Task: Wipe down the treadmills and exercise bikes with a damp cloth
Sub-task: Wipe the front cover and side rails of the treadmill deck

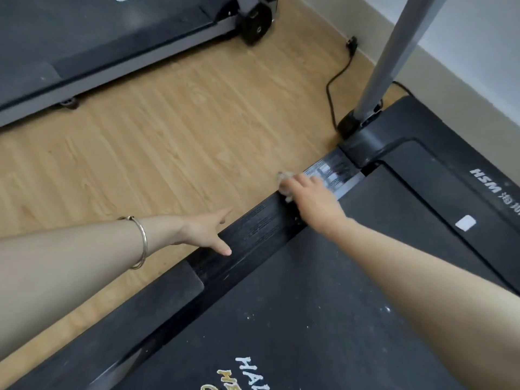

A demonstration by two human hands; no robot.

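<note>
A black treadmill (pixel 295 305) fills the lower right, its belt dusty with white specks. My right hand (pixel 312 198) presses a small pale cloth (pixel 285 184) onto the treadmill's left side rail (pixel 253 232), close to a printed label (pixel 332 173). Most of the cloth is hidden under the hand. My left hand (pixel 208 232) reaches out with straight fingers, the thumb touching the same rail lower down; the other fingers point over the floor. A thin bangle circles my left wrist.
A second treadmill (pixel 98 52) lies across the upper left. Wooden floor (pixel 168 142) separates the two machines. A grey upright post (pixel 394 57) rises from the near treadmill's front corner. A black power cord (pixel 337 77) runs to a wall socket.
</note>
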